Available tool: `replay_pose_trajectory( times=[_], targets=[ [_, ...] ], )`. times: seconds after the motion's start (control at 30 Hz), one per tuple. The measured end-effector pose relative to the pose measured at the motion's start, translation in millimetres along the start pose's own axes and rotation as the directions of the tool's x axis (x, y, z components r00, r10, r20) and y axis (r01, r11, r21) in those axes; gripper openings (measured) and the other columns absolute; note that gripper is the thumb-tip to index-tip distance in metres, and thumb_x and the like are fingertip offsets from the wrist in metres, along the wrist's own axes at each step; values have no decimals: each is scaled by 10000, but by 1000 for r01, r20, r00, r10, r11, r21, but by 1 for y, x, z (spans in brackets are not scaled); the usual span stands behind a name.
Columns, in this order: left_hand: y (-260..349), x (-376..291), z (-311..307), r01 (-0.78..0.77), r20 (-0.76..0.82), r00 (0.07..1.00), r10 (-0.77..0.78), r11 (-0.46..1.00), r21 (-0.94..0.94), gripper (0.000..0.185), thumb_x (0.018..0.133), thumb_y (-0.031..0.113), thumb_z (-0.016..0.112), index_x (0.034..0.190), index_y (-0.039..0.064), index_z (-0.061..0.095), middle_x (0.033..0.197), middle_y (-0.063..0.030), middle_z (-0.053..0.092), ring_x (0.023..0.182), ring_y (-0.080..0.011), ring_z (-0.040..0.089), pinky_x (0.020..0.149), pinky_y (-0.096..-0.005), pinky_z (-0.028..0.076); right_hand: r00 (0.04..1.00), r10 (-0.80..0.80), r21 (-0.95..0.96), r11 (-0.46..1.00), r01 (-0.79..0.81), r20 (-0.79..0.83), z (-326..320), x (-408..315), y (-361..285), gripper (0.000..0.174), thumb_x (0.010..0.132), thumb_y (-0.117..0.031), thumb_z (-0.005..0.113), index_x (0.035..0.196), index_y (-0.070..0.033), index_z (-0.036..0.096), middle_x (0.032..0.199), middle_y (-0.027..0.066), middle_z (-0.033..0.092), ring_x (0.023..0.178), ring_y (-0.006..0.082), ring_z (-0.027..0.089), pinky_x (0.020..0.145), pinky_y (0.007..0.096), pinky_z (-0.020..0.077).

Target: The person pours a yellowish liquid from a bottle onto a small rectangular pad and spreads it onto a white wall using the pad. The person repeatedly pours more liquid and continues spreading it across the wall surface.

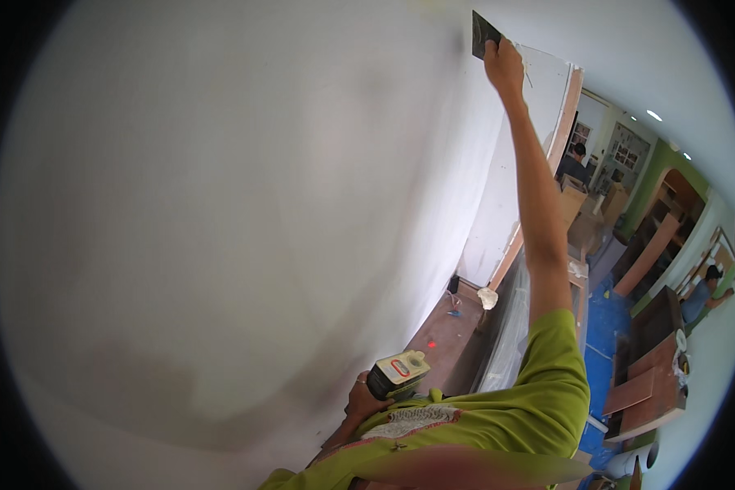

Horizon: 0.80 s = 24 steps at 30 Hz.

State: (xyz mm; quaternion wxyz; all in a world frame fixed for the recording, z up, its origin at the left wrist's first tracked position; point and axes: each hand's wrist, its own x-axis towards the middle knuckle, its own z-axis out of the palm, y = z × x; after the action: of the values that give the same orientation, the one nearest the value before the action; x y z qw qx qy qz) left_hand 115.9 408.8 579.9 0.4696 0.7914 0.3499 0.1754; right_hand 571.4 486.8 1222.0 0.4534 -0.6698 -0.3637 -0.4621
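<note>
High up, near where the pale plastered wall [269,214] meets the ceiling, my right hand [503,64] grips a dark, flat putty knife [483,35]. My right arm is stretched far upward. The blade is at or close to the wall; contact cannot be told. Low by my body, my left hand [365,395] holds a dark rectangular can with a pale top [399,375], which has a round opening and a red-ringed label. The can is close to the wall's lower part and my green shirt.
Plastic sheeting [507,324] covers an object beside me. A crumpled pale lump [487,298] lies by a wooden edge. Cardboard boxes [572,199], reddish boards [649,392] and blue floor covering [603,343] are to the right. Two people work farther off, one [702,298] at the opposite wall.
</note>
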Motion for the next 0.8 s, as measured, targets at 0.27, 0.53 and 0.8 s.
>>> replay_pose_trajectory(
  times=[0.27, 0.53, 0.8],
  targets=[
    [5, -5, 5, 25, -57, 998, -25, 1000, -6, 1081, 522, 407, 1015, 1397, 28, 507, 1256, -190, 676, 1171, -337, 682, 1016, -425, 546, 993, 0, -20, 1000, 2, 115, 20, 67, 1, 399, 966, -342, 537, 1112, -12, 708, 1033, 251, 748, 996, 445, 717, 891, 512, 556],
    [5, -3, -1, 2, -2, 1000, -3, 1000, -17, 1064, 538, 409, 1011, 1395, 30, 507, 1247, -183, 675, 1183, -329, 675, 1018, -423, 542, 941, -319, 76, 942, 328, -111, -32, 7, -111, 315, 1030, -213, 532, 978, 83, 627, 960, 338, 677, 896, 522, 658, 806, 571, 532],
    [4, 5, -9, -78, 50, 996, 77, 997, 11, 1048, 527, 411, 1016, 1372, 25, 531, 1247, -182, 673, 1185, -346, 667, 1030, -424, 529, 917, -381, 319, 860, 399, -122, -85, -31, -178, 207, 1024, -94, 548, 1001, 100, 614, 892, 295, 659, 791, 461, 658, 740, 504, 535]
  ],
)
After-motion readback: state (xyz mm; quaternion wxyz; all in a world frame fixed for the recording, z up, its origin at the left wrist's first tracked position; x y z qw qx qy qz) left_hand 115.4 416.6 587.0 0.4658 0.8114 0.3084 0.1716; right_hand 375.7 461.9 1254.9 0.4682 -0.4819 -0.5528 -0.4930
